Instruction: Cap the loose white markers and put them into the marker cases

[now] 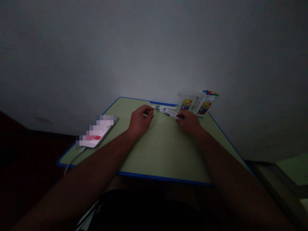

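My right hand [189,122] is closed around a white marker pen [171,115], whose free end points left. My left hand [141,119] is just above the tabletop, fingers curled and drawn together near the left ends of the pens. A small pale thing shows at its fingertips, too dim and small to name. Between and behind my hands, more white marker pens [168,108] lie close together, partly overlapping in view; one has a bluish end.
The light-coloured table [166,154] has a blue edge and stands against a grey wall [149,48]. At the back right are a clear plastic case [186,101] and a case filled with coloured markers [205,104]. A phone [98,133] with a white cable [74,159] lies left.
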Tool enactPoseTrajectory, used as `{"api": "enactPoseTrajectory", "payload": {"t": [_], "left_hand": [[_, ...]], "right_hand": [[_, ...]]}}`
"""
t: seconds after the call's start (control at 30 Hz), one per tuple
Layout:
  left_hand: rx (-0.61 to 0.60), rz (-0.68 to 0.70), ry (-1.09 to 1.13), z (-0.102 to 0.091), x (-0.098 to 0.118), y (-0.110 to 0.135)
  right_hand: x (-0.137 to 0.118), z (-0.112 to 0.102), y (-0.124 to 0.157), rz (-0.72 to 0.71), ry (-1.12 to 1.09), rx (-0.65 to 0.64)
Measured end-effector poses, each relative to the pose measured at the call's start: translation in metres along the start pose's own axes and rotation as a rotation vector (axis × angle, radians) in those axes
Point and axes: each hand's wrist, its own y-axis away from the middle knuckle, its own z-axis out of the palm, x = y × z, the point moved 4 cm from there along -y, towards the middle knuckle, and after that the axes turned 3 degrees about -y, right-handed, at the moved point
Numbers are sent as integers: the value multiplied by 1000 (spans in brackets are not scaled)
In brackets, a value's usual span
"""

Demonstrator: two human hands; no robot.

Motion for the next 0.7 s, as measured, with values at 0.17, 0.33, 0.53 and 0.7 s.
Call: {"api": "enactPoseTrajectory", "payload": {"t": [0.17, 0.33, 0.53, 0.7], "left_hand": [[9, 7, -10, 1, -3, 0], [11, 7, -1, 1, -4, 1], [9, 7, 8, 1, -3, 0], [16, 32, 7, 2, -6, 0]], "right_hand": [[-2, 0, 0, -73, -52, 56], [-5, -1, 1, -110, -86, 73], [-6, 0, 2, -135, -97, 76], [-5, 1, 1, -135, -98, 82]]}}
